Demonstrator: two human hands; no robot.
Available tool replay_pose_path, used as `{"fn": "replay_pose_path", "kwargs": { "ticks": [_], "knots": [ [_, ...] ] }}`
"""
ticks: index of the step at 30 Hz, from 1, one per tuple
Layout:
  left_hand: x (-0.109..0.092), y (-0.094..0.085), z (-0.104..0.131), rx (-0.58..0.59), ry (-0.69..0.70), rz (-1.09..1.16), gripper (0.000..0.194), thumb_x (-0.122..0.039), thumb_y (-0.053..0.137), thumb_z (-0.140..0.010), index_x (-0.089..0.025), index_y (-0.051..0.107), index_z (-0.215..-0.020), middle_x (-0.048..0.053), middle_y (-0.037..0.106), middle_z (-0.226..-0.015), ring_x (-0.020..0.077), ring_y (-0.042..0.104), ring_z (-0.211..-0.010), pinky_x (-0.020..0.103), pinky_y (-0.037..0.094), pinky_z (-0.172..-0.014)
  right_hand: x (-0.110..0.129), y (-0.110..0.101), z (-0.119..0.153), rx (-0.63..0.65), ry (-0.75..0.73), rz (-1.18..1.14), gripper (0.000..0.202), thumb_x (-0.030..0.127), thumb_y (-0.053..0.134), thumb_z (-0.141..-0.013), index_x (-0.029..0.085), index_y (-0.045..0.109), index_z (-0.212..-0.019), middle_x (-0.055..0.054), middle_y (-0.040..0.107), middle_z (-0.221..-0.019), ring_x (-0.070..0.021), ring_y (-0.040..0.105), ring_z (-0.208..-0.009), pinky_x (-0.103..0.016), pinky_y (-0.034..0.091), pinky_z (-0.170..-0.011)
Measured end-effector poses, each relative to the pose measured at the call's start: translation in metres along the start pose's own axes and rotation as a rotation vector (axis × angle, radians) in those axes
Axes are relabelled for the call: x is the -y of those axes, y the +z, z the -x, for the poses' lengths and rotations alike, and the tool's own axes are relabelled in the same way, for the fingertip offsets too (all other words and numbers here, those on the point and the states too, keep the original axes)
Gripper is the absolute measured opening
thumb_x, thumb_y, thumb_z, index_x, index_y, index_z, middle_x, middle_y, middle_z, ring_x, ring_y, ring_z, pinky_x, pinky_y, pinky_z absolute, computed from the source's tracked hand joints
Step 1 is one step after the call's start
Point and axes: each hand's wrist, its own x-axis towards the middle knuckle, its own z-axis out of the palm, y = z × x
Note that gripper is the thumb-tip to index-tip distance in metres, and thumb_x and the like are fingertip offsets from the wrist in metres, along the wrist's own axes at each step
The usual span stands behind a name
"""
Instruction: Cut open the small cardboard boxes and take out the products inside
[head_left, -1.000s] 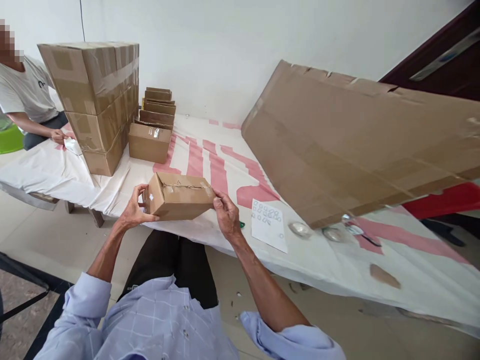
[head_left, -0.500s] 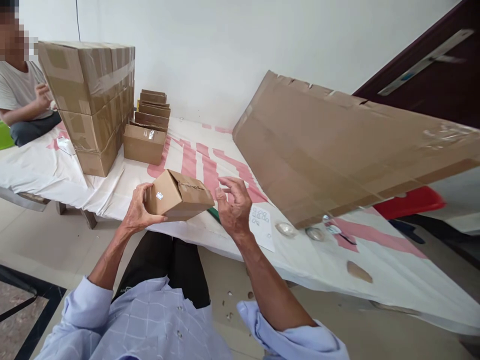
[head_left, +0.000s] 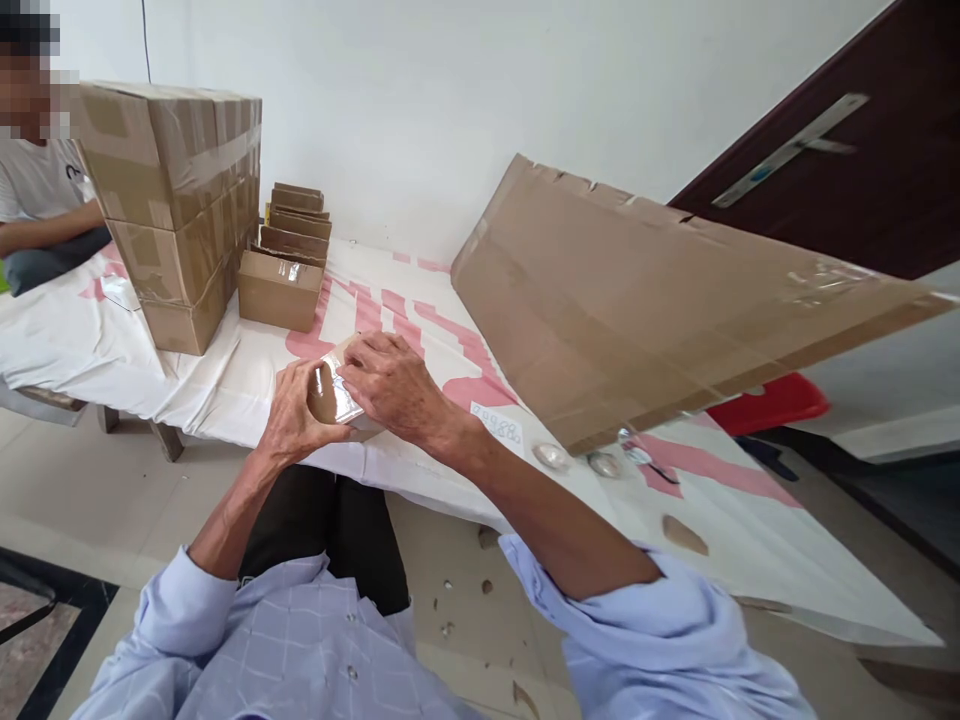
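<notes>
A small brown cardboard box [head_left: 324, 400] is held just above the near edge of the cloth-covered table. My left hand [head_left: 296, 415] grips its left end, thumb underneath and fingers over the top. Curled over the upper right side of the box is my right hand [head_left: 394, 385], its fingertips pressing on it beside a shiny patch that looks like clear tape. Most of the box's right part is hidden behind this hand. To the right of the hands lies a paper sheet with drawn shapes [head_left: 496, 428].
Taped cartons [head_left: 176, 220] stand stacked at the left, beside a row of small open boxes [head_left: 277, 290]. A large cardboard panel [head_left: 637, 310] leans at the right. Two tape rolls [head_left: 551, 456] lie before it. Another person [head_left: 45, 220] sits at far left.
My right hand has moved left and closed onto the box. The box has turned, and a shiny face now shows. The other person's raised hand has lowered.
</notes>
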Motion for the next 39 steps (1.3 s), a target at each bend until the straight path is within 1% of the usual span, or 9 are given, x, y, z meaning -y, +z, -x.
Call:
{"fn": "replay_pose_path", "kwargs": {
  "ticks": [4,7,10,13,17,24,29,34,39],
  "knots": [
    [-0.003,0.006,-0.001,-0.024,0.0,-0.018,0.105,-0.031,0.109,-0.052,-0.03,0.059,-0.144,0.013,0.066,-0.142,0.0466,0.059,-0.138,0.064,0.048,-0.12,-0.001,0.001,-0.003,0.072,0.016,-0.001,0.021,0.008,0.07,-0.102,0.02,0.086,-0.105,-0.014,0.076,-0.116,-0.0322,0.058,-0.113,-0.047,0.043,-0.099],
    [-0.004,0.008,-0.001,-0.02,0.004,-0.014,0.107,-0.033,0.11,-0.053,-0.032,0.059,-0.146,0.013,0.066,-0.145,0.0468,0.058,-0.14,0.065,0.048,-0.12,0.0,0.003,-0.003,0.067,0.0,0.017,0.021,0.008,0.069,-0.103,0.02,0.086,-0.102,-0.014,0.075,-0.114,-0.0319,0.056,-0.112,-0.046,0.041,-0.097],
    [-0.005,0.008,-0.001,-0.015,0.005,-0.02,0.108,-0.036,0.111,-0.053,-0.031,0.058,-0.147,0.014,0.065,-0.148,0.0473,0.057,-0.142,0.065,0.047,-0.122,0.0,0.004,-0.001,0.049,-0.039,0.061,0.025,0.009,0.063,-0.106,0.02,0.085,-0.102,-0.014,0.074,-0.11,-0.0312,0.054,-0.11,-0.046,0.041,-0.094],
    [-0.006,0.007,-0.001,-0.015,0.007,-0.023,0.108,-0.037,0.111,-0.053,-0.029,0.058,-0.147,0.015,0.065,-0.148,0.0473,0.057,-0.142,0.064,0.047,-0.122,0.0,0.004,-0.002,0.052,-0.058,0.097,0.029,0.009,0.058,-0.106,0.02,0.085,-0.106,-0.014,0.075,-0.109,-0.0314,0.054,-0.108,-0.046,0.043,-0.092],
    [-0.007,0.005,-0.001,-0.008,0.002,-0.01,0.107,-0.039,0.111,-0.054,-0.03,0.059,-0.147,0.014,0.066,-0.146,0.0478,0.057,-0.142,0.065,0.047,-0.121,-0.001,0.003,-0.004,0.08,-0.059,0.085,0.03,0.009,0.057,-0.106,0.019,0.085,-0.112,-0.015,0.076,-0.11,-0.0318,0.057,-0.109,-0.047,0.044,-0.092],
    [-0.009,0.005,-0.002,-0.017,-0.017,-0.022,0.104,-0.031,0.11,-0.051,-0.03,0.06,-0.142,0.012,0.066,-0.141,0.0459,0.059,-0.137,0.063,0.049,-0.118,-0.001,0.002,-0.008,0.148,-0.016,0.072,0.032,0.011,0.053,-0.11,0.016,0.084,-0.116,-0.016,0.074,-0.111,-0.0313,0.057,-0.109,-0.046,0.041,-0.093],
    [-0.013,0.004,-0.002,-0.018,-0.028,-0.043,0.099,-0.031,0.107,-0.054,-0.028,0.059,-0.14,0.012,0.067,-0.141,0.0438,0.06,-0.137,0.061,0.05,-0.118,0.001,-0.002,-0.011,0.201,-0.012,0.065,0.034,0.01,0.051,-0.11,0.015,0.083,-0.118,-0.016,0.074,-0.111,-0.0315,0.057,-0.109,-0.044,0.04,-0.093],
    [-0.016,0.004,-0.002,-0.01,-0.026,-0.057,0.103,-0.029,0.107,-0.053,-0.026,0.057,-0.143,0.013,0.066,-0.145,0.0434,0.059,-0.139,0.06,0.05,-0.119,0.0,-0.009,-0.016,0.263,0.014,0.041,0.03,0.009,0.054,-0.108,0.015,0.083,-0.112,-0.016,0.074,-0.109,-0.0316,0.057,-0.108,-0.043,0.038,-0.09],
    [-0.015,0.005,-0.002,-0.012,-0.015,-0.06,0.106,-0.029,0.108,-0.052,-0.026,0.057,-0.144,0.014,0.065,-0.147,0.0443,0.059,-0.141,0.061,0.049,-0.122,-0.001,-0.012,-0.019,0.303,0.025,0.022,0.03,0.012,0.053,-0.109,0.015,0.083,-0.109,-0.016,0.075,-0.111,-0.0318,0.058,-0.108,-0.043,0.037,-0.09]
  ]
}}
